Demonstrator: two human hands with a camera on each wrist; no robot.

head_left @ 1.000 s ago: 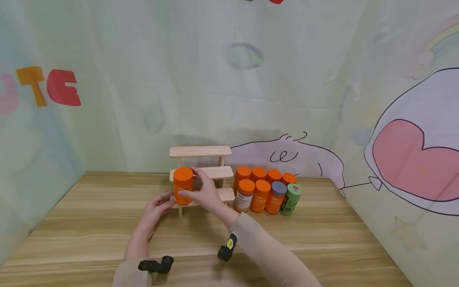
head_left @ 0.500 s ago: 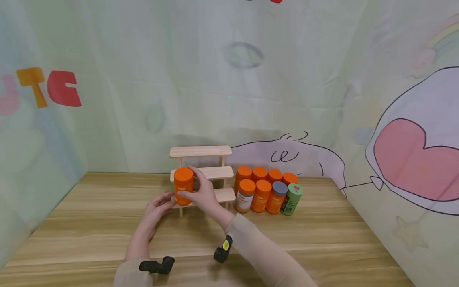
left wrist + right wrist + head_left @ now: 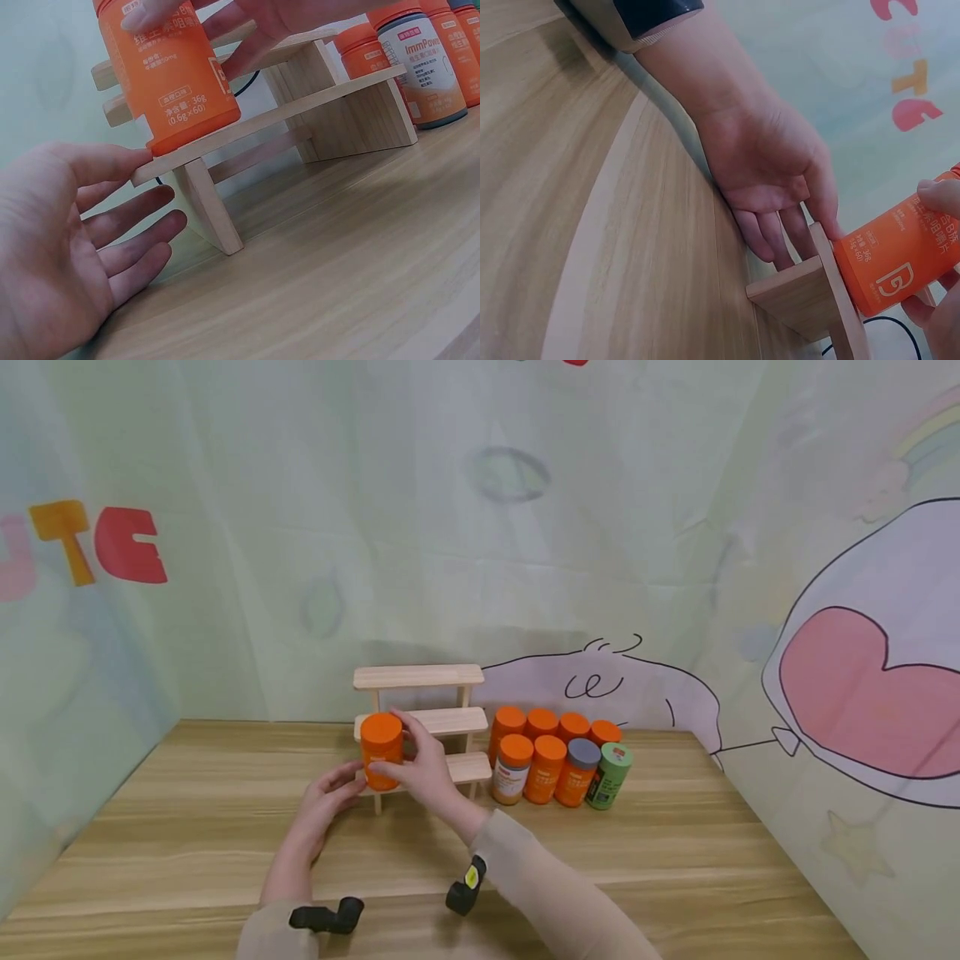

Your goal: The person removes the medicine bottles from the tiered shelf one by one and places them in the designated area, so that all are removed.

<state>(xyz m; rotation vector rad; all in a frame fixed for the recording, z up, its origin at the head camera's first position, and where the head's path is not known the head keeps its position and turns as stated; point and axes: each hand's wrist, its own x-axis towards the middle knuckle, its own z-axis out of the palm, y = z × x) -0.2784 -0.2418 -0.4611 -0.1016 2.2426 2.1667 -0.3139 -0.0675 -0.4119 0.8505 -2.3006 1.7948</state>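
My right hand grips an orange supplement bottle with an orange lid, thumb on its front and fingers round its far side. The bottle stands nearly upright at the left end of the lowest tier of a three-tier wooden rack. In the left wrist view, the bottle's base meets the lowest shelf board. My left hand holds that board's left end, thumb tip right at the bottle's base and the other fingers loosely bent behind. In the right wrist view, this hand reaches round the board's end.
Right of the rack stand several bottles in two rows: orange-lidded ones, one with a white label, one with a grey-blue lid and a green one. A printed cloth backdrop rises behind the wooden table.
The bottle has shifted very slightly at the shelf's left end, still in my right hand. My right forearm has moved a little left. The left hand has stayed put.
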